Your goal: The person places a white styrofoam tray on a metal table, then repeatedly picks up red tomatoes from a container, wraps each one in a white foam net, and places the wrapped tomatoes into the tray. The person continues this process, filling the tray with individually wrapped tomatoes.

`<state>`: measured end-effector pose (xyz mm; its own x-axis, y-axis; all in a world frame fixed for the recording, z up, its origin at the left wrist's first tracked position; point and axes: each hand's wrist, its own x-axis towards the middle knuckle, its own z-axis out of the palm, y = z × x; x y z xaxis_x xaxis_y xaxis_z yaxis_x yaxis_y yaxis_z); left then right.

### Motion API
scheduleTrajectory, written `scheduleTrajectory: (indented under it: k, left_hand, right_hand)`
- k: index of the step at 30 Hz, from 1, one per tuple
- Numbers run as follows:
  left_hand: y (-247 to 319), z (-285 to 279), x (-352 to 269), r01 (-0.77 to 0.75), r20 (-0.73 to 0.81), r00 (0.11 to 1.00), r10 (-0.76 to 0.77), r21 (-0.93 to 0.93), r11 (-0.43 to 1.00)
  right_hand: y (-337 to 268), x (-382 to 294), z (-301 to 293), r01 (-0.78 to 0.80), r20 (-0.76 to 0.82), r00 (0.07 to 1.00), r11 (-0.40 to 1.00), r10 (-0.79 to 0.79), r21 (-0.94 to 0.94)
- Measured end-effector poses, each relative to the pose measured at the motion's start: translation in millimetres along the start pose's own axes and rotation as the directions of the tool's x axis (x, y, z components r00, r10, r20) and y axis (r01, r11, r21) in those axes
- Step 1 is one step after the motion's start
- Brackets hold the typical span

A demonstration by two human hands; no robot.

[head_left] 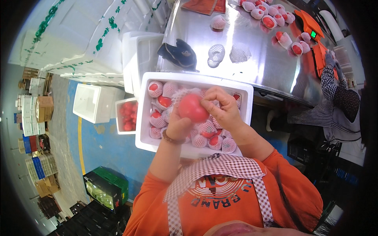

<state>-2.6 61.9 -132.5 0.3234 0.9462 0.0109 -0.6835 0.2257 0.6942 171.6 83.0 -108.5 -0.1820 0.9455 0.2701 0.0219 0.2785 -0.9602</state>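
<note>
My left hand (177,126) holds a large red tomato (191,107) above an open white foam box (249,109). A white foam net sleeve (181,93) shows behind the tomato's upper left side; how far it covers the fruit is hidden. The thumb and fingers of my right hand (226,109) are pinched together at the tomato's right edge. Whether something small is between them is too blurred to tell. Below both hands, the box is filled with red tomatoes in net sleeves, such as one tomato (215,142) near the front wall.
On the steel table (262,69) lie a dark cap (180,56), loose foam nets (216,55), netted tomatoes (269,21) and an orange scale (310,25). A gloved co-worker (336,70) stands at right. Leftward are a box of bare tomatoes (127,116) and a white box (91,103).
</note>
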Motion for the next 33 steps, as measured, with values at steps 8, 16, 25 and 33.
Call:
scheduleTrajectory:
  k: [8, 16, 25, 33]
  left_hand:
    - [1, 0, -6, 0.018, -0.002, 1.0, -0.019, -0.247, 0.969]
    - [-1, 6, 4, 0.038, -0.146, 0.988, -0.049, -0.077, 0.996]
    - [14, 12, 11, 0.236, -0.577, 0.806, -0.133, 0.108, 0.966]
    - [0, 15, 8, -0.069, -0.011, 0.994, 0.108, 0.702, 0.709]
  right_hand:
    - [15, 15, -36, -0.12, -0.171, 0.976, 0.988, 0.135, 0.096]
    - [0, -4, 0, 0.31, 0.168, 0.95, 0.86, -0.264, -0.405]
    - [39, -5, -5, -0.381, 0.002, 0.908, 0.824, 0.418, 0.419]
    - [50, -7, -3, -0.346, 0.008, 0.927, 0.844, 0.376, 0.409]
